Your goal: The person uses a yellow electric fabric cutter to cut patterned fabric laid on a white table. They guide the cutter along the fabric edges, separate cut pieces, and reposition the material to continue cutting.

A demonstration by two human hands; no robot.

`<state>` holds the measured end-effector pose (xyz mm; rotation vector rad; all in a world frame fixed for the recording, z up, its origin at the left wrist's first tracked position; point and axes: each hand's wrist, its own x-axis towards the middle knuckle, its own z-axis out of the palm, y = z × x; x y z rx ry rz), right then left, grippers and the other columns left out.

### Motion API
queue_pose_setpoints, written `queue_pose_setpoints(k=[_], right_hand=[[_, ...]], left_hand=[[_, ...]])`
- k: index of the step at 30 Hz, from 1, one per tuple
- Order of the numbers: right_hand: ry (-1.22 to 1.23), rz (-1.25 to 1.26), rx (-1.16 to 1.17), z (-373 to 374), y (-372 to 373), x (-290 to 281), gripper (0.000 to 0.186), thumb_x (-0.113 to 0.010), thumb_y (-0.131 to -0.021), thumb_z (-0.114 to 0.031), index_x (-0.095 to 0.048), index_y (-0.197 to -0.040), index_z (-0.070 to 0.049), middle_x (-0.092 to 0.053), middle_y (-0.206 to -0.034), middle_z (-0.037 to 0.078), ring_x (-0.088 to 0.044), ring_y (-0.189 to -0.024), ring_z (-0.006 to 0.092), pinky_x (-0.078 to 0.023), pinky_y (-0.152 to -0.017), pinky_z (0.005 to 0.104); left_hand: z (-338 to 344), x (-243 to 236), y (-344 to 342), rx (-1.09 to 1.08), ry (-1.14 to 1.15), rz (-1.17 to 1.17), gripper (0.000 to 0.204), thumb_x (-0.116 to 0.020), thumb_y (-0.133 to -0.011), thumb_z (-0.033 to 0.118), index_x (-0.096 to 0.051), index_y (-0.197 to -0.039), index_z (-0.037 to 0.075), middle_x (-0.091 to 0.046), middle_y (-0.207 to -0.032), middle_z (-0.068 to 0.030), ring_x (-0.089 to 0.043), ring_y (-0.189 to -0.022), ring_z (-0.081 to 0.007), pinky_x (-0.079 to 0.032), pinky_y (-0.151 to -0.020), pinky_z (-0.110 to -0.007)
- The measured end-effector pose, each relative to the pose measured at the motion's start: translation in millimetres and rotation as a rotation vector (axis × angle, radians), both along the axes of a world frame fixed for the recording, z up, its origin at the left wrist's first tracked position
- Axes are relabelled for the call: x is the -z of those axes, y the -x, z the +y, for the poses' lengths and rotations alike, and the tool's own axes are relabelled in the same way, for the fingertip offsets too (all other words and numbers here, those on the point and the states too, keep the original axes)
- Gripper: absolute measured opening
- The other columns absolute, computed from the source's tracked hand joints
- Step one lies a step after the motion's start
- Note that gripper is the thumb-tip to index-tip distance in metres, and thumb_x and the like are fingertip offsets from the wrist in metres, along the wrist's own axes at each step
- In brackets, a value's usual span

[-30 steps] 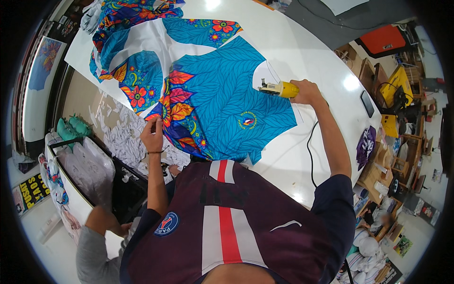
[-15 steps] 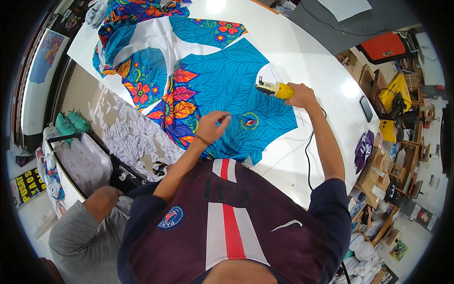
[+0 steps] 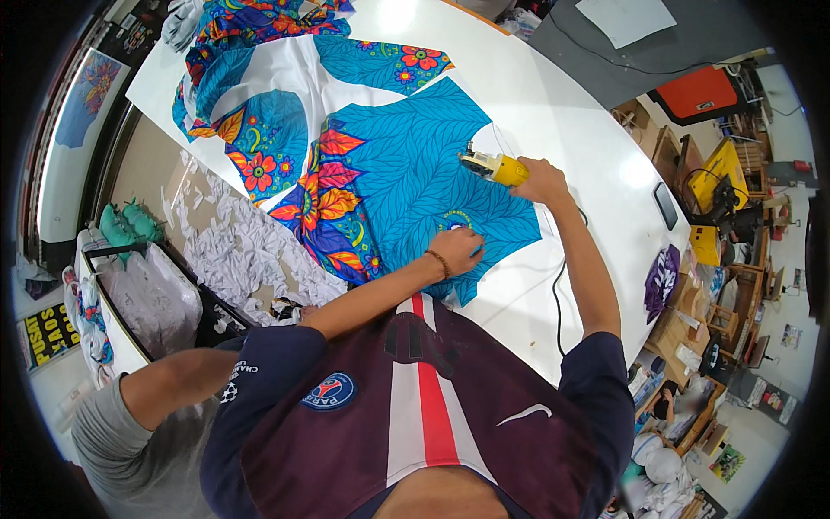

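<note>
We see a crowded workroom around a large white table [image 3: 562, 95].
Bright light reflects in several spots on the table. At the left of the frame, many white scraps [image 3: 233, 246] lie over the beige floor [image 3: 147, 169]. In the upper right, we notice a grey surface [image 3: 566, 52] with a white sheet [image 3: 624, 22]. Farther right are wooden shelves [image 3: 750, 298] and a pale wall [image 3: 782, 363]. A yellow and black sign [image 3: 45, 339] is at lower left.

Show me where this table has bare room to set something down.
Bare white tabletop shows between the right hand and dark phone, and upper right of the patterned fabric. Crowded: the upper left, where fabric bunches, and around the left hand and yellow cutter.
</note>
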<state>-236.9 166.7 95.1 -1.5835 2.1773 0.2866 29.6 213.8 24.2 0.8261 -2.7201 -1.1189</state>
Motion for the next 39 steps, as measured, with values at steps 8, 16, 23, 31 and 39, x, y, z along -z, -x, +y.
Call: queue_pose_setpoints(k=[8,16,23,31,39], right_hand=[[0.019,-0.011,-0.023,1.5,6.6,2.6,0.076,-0.082,-0.063,-0.045,-0.069,-0.134,-0.021,-0.077,-0.107,0.016,-0.075,-0.098,0.0357,-0.061,-0.088,0.0478],[-0.042,0.014,-0.010,20.5,40.5,-3.8,0.072,-0.081,-0.066,-0.043,-0.068,-0.133,-0.021,-0.078,-0.108,0.013,-0.074,-0.099,0.0343,-0.060,-0.089,0.0444],[0.003,-0.049,0.202,88.3,56.8,-4.8,0.058,-0.081,-0.068,-0.040,-0.069,-0.121,-0.023,-0.077,-0.107,0.010,-0.073,-0.102,0.0324,-0.059,-0.088,0.0470],[0.149,-0.164,0.440,163.9,-15.6,6.6,0.065,-0.085,-0.071,-0.046,-0.067,-0.123,-0.012,-0.076,-0.109,0.019,-0.072,-0.103,0.0370,-0.057,-0.089,0.0478],[0.261,-0.411,0.730,157.7,-75.4,12.8,0.052,-0.081,-0.077,-0.040,-0.069,-0.111,-0.002,-0.076,-0.099,0.019,-0.074,-0.091,0.0337,-0.057,-0.082,0.0435]], left_hand=[[17.8,20.8,21.9,0.218,0.173,-0.044,0.036,-0.073,-0.091,0.038,-0.071,-0.112,0.009,-0.071,-0.109,-0.0157,-0.072,-0.101,-0.0348,-0.059,-0.079,-0.050],[-4.1,10.5,-11.8,-0.029,0.021,0.109,0.027,-0.074,-0.088,0.026,-0.071,-0.107,0.008,-0.073,-0.095,-0.0141,-0.075,-0.087,-0.0289,-0.059,-0.073,-0.045],[-47.6,-16.5,-114.4,-0.562,-0.134,0.317,0.018,-0.078,-0.084,0.018,-0.073,-0.095,0.004,-0.074,-0.079,-0.0139,-0.074,-0.069,-0.0275,-0.058,-0.066,-0.037],[-75.5,9.1,-146.5,-0.447,-0.166,0.144,0.019,-0.079,-0.087,0.020,-0.075,-0.095,0.003,-0.077,-0.092,-0.0152,-0.076,-0.079,-0.0268,-0.059,-0.071,-0.038],[-66.9,27.1,-105.8,-0.082,-0.202,0.304,0.019,-0.081,-0.088,0.024,-0.077,-0.101,0.010,-0.067,-0.136,-0.0201,-0.058,-0.131,-0.0377,-0.044,-0.113,-0.047]])
